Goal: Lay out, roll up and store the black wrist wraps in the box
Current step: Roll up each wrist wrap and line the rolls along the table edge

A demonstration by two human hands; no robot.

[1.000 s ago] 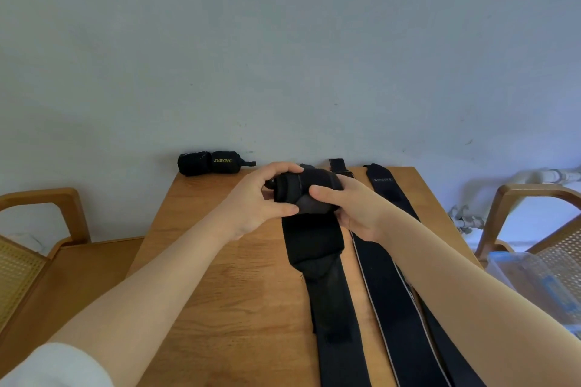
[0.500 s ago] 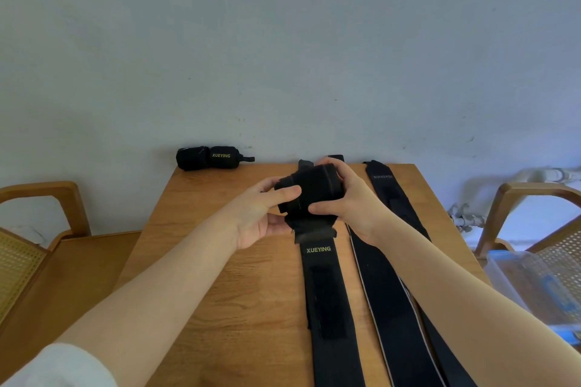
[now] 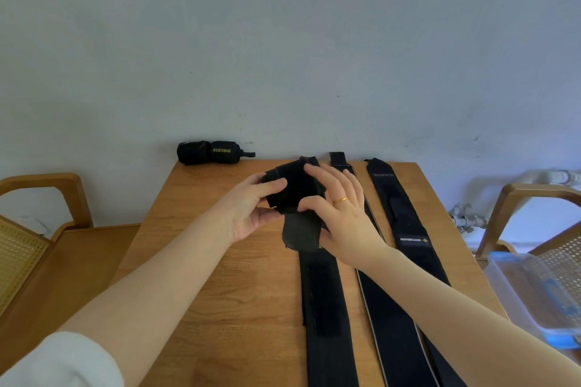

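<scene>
The left hand (image 3: 251, 210) is holding in its grip the half-rolled black fabric wrist wrap (image 3: 294, 188) above the wooden surface (image 3: 220, 276), the right hand (image 3: 339, 217) is resting flat with fingers spread on it, so rolling seems in progress, and next the long tail probably needs winding tightly.

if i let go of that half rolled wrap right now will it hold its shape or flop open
Probably unrolls: the half-rolled wrap looks like soft fabric, its loose tail lying limp on the table. Likely light, since the left hand pinches it easily. The finished roll suggests it could roll.

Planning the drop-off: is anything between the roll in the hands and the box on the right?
Yes: two flat wraps lie lengthwise on the table between the half-rolled wrap and the clear box. They lie low, so carrying over them should work.
</scene>
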